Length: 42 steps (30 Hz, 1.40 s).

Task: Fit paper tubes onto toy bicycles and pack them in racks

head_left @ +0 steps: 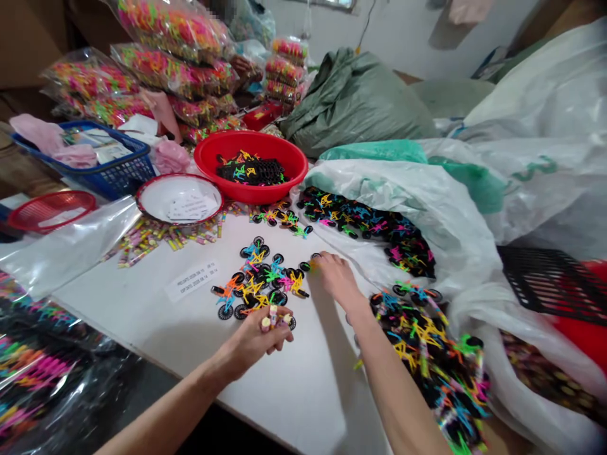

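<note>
Fingers of the left hand [263,338] curl around a few small sweets [272,318] beside the toy bicycles [258,282] on the table [156,316]; the right hand [334,278], loosely open, touches the pile's edge.

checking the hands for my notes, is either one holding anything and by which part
The left hand holds a few small candy sticks, closed round their lower ends with the tops poking out. The right hand touches the toy bicycles; whether it holds one cannot be told.
</note>
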Tool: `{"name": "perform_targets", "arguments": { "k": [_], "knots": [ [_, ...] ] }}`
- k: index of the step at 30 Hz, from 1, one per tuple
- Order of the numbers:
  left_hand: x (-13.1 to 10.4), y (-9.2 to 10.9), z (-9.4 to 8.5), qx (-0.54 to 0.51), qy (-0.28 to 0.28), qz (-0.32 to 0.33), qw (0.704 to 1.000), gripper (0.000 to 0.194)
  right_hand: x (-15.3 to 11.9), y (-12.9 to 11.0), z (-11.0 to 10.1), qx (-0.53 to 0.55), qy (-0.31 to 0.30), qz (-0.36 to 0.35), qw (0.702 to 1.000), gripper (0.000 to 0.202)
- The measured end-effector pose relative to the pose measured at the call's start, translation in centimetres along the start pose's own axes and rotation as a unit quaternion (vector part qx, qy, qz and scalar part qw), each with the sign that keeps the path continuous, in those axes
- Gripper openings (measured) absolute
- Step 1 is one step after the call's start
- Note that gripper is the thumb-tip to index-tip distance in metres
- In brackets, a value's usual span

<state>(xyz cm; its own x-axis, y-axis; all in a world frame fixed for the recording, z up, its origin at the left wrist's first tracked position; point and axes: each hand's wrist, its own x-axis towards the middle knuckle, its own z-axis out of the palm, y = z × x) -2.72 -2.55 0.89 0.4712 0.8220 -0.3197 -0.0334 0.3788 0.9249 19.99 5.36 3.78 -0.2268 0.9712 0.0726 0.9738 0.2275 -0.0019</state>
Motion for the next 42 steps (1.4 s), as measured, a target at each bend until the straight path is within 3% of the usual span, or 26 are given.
{"name": "perform_targets", "arguments": {
  "k": [3, 5, 7, 9, 11, 14, 16, 18, 21, 26, 32, 34, 39, 42],
  "knots": [
    [0.7, 0.2, -0.9, -0.029, 0.034, 0.010, 0.999, 0.032, 2.1, -0.6, 2.6, 0.085, 0.010, -0.017, 0.996, 0.034],
    [1.2, 0.2, -1.4, -0.055, 0.048, 0.030, 0.997, 0.030, 1.0, -0.4, 2.4, 0.138, 0.044, 0.027, 0.989, 0.030],
    [1.8, 0.1, -1.6, -0.078, 0.058, 0.052, 0.994, 0.030, -1.2, -1.0, 1.4, 0.244, 0.084, 0.065, 0.964, 0.026],
    [2.2, -0.2, -1.4, -0.092, 0.055, 0.060, 0.992, 0.032, -3.6, -2.7, 0.4, 0.383, 0.079, 0.077, 0.917, 0.025],
    [2.2, -0.4, -1.3, -0.096, 0.050, 0.058, 0.992, 0.033, -5.4, -5.2, 0.2, 0.505, 0.026, 0.093, 0.858, 0.026],
    [1.7, -0.5, -1.5, -0.100, 0.066, 0.060, 0.991, 0.029, -6.8, -8.0, 1.0, 0.613, -0.026, 0.175, 0.770, 0.029],
    [1.2, -0.5, -1.7, -0.101, 0.071, 0.059, 0.991, 0.028, -6.9, -8.7, 1.4, 0.659, -0.004, 0.222, 0.719, 0.030],
    [0.8, -0.6, -1.8, -0.102, 0.062, 0.052, 0.991, 0.027, -7.0, -8.8, 1.5, 0.692, 0.005, 0.221, 0.687, 0.030],
    [0.4, -0.8, -1.6, -0.099, 0.052, 0.046, 0.993, 0.026, -7.2, -8.8, 1.5, 0.722, -0.020, 0.199, 0.663, 0.029],
    [-0.2, -0.6, -1.2, -0.069, 0.047, 0.048, 0.995, 0.028, -8.1, -9.5, 1.8, 0.744, 0.012, 0.208, 0.635, 0.024],
    [-1.0, -0.1, -0.8, -0.045, 0.041, 0.062, 0.996, 0.027, -8.7, -10.4, 1.4, 0.805, -0.035, 0.235, 0.543, 0.029],
    [-1.2, -0.2, -0.6, -0.051, 0.048, 0.065, 0.995, 0.027, -8.8, -10.6, 1.2, 0.811, -0.032, 0.238, 0.533, 0.030],
    [-1.5, -0.4, 0.0, -0.025, 0.064, 0.074, 0.995, 0.025, -9.3, -10.8, 1.2, 0.798, -0.024, 0.245, 0.550, 0.031],
    [-1.8, -0.9, 0.7, 0.066, 0.110, 0.086, 0.988, 0.022, -9.7, -11.5, 2.2, 0.755, 0.033, 0.263, 0.600, 0.030]
  ]
}}
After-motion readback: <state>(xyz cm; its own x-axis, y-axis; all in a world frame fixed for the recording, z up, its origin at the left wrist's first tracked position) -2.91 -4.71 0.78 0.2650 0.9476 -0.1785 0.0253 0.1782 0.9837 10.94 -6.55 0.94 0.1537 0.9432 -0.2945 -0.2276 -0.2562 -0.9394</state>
